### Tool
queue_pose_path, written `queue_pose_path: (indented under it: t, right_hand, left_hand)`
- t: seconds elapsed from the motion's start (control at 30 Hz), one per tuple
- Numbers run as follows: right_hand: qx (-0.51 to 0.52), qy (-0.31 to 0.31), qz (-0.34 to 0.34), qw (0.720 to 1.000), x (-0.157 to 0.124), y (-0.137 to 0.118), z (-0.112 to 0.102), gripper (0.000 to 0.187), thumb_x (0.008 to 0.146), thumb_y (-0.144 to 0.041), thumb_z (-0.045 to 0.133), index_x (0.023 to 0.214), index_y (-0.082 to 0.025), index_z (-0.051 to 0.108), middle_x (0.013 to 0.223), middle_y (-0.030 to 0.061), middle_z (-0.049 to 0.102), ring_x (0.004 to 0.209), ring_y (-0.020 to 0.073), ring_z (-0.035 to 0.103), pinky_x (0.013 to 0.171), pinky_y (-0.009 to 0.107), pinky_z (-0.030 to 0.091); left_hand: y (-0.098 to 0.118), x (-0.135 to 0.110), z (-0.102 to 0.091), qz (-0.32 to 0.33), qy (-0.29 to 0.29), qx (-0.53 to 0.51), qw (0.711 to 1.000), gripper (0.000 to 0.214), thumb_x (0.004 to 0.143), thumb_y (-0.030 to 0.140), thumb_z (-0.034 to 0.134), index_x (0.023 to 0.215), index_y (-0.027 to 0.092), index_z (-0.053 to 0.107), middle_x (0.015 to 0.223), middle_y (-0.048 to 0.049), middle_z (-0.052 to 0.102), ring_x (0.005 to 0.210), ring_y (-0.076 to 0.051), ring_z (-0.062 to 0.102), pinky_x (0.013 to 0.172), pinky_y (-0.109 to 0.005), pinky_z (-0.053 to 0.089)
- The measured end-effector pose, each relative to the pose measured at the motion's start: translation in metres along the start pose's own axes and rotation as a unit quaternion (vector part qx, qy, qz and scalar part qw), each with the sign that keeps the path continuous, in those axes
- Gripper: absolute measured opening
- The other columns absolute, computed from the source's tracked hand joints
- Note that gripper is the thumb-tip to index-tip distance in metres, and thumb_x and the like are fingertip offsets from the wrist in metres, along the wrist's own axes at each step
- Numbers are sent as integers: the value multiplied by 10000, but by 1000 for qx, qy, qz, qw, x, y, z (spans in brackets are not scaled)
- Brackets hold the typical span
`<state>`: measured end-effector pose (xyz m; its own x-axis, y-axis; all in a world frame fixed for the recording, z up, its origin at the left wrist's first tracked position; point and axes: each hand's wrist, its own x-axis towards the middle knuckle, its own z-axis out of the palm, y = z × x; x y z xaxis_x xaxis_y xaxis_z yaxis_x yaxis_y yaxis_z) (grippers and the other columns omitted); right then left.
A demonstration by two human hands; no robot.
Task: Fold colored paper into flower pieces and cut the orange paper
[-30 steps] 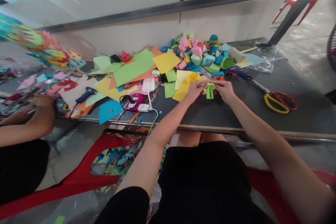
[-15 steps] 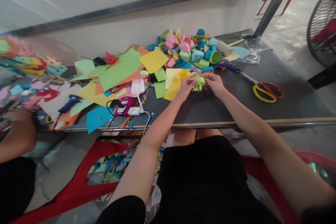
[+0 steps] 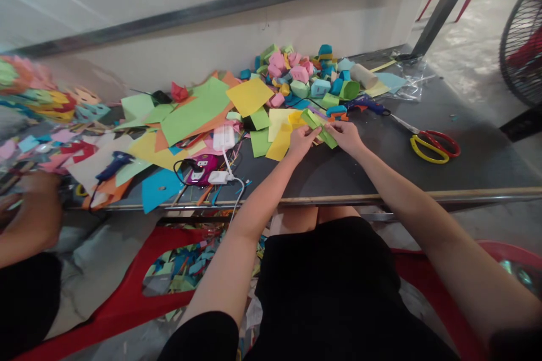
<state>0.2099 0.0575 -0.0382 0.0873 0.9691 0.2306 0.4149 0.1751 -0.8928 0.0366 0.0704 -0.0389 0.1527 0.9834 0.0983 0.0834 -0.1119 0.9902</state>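
Both hands meet over the far half of the desk [image 3: 381, 177], holding a green paper piece [image 3: 312, 119], which serves here as the clock's centre, with 12 pointing away from the person. The left hand [image 3: 300, 142] pinches it from 8 o'clock with thumb and fingertips; the right hand [image 3: 345, 135] grips its other end from 4 o'clock, fingers bent inward. The piece slants from 10 down to 4; whether it touches the surface below I cannot tell.

A yellow folded piece [image 3: 295, 119] sits just beside it at 10, partly covered, and a yellow sheet [image 3: 277, 146] lies near the left hand at 8. A heap of folded paper pieces [image 3: 300, 74], pink, blue and green, rises between 11 and 12. A cardboard tube [image 3: 362, 76] lies at 1, a blue glue gun [image 3: 370, 104] at 2. Scissors [image 3: 432, 146] with one red and one yellow handle rest well apart at 3. The magenta power strip [image 3: 204, 169] is between 8 and 9, a large green sheet [image 3: 199, 110] just past 9. Farther out, between 8 and 9, is a co-worker's arm [image 3: 36, 214].
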Motion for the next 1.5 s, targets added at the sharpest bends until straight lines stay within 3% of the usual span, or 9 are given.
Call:
queue_pose_path:
  t: [0.2,0.3,0.4,0.47,0.57,0.7,0.93,1.13,1.5]
  right_hand:
    - [-2,-54,10,998,-8,-5,3,438,803,-598,705,836,-166,773,741,64,732,638,169,637,583,288,487]
    - [49,-101,54,992,-12,-6,6,428,749,-592,761,836,-173,756,703,53,721,600,158,624,566,288,508]
    - [58,-122,52,989,-8,-3,5,383,729,-552,784,818,-181,746,728,55,732,630,159,634,611,299,534]
    - [23,-157,18,987,-1,-2,-2,344,733,-520,788,820,-188,764,788,60,758,684,165,653,679,307,549]
    - [-88,-249,-45,963,9,-2,-15,278,739,-474,798,848,-219,814,792,39,777,705,178,659,723,310,540]
    - [-202,-264,-159,930,8,-5,-23,159,792,-384,763,877,-273,841,890,36,795,784,211,685,764,337,530]
    - [-260,-257,-257,895,-17,-4,-30,310,956,-267,524,979,-270,833,1069,65,790,951,222,717,876,363,538]
    - [-227,-266,-257,901,-26,-3,-43,256,921,-430,632,1003,-289,830,1126,46,790,984,240,724,921,381,546]
    - [-268,-236,-225,906,-23,-4,-36,360,1001,-342,452,1017,-232,794,1048,94,794,1012,268,706,921,408,533]
  left_hand:
    - [0,-1,-2,-37,58,35,997,470,881,515,733,587,173,599,530,18,536,471,-84,510,479,-221,403]
    - [-5,3,-6,-59,43,58,996,409,884,559,710,758,169,708,659,-22,640,585,-127,596,529,-243,470]
    - [-3,5,-17,51,73,125,988,544,856,642,702,1182,207,713,1142,-114,729,1002,-242,698,786,-364,598]
    - [4,2,-30,184,85,190,961,711,817,663,736,1374,237,619,1465,-145,586,1322,-306,577,1032,-464,544]
    - [14,-7,-50,291,-48,285,912,566,845,528,772,1320,238,674,1498,-126,578,1411,-299,519,1167,-485,444]
    - [14,-21,-62,245,-241,383,858,184,901,272,730,1071,229,786,1195,-72,768,1138,-225,707,1061,-417,534]
    - [4,-37,-60,240,-228,453,828,218,965,258,645,1128,225,786,1269,-89,749,1206,-241,674,1014,-401,542]
    - [11,-42,-58,295,-221,479,796,227,982,268,605,1081,178,789,1401,-151,665,1308,-292,608,1087,-487,484]
    - [-4,-33,-52,163,-91,345,920,193,901,303,680,751,212,762,879,-71,780,874,-222,678,889,-378,523]
